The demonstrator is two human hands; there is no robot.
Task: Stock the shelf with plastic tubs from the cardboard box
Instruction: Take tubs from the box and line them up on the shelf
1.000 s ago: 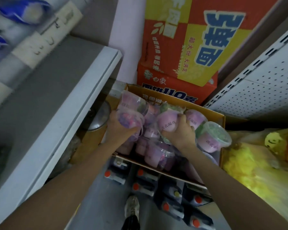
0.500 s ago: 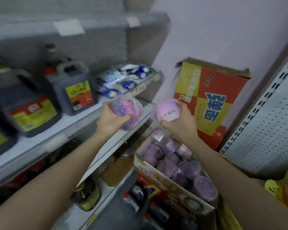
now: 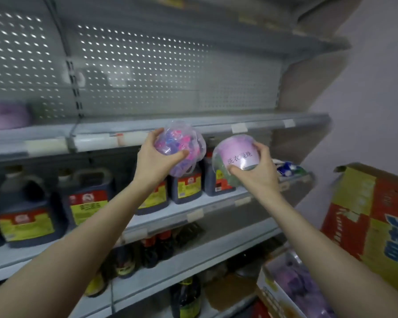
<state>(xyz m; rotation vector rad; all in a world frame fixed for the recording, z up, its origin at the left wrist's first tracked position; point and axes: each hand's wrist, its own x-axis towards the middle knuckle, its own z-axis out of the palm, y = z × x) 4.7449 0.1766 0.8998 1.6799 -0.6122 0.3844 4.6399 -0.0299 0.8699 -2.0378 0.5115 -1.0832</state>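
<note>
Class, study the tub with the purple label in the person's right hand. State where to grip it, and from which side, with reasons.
Grip the purple-labelled tub round its side wall, coming from the lower right, as the right hand does: thumb below the label, fingers over the far side. Its round wall probably suits a spanning grip.

Large dark jugs [image 3: 25,216] with red-and-yellow labels stood in a row at the left and middle, with smaller dark bottles [image 3: 156,249] below them. Blue-and-white packets [image 3: 287,168] lay farther right. A red-and-yellow carton [image 3: 372,214] stood at the near right.
</note>
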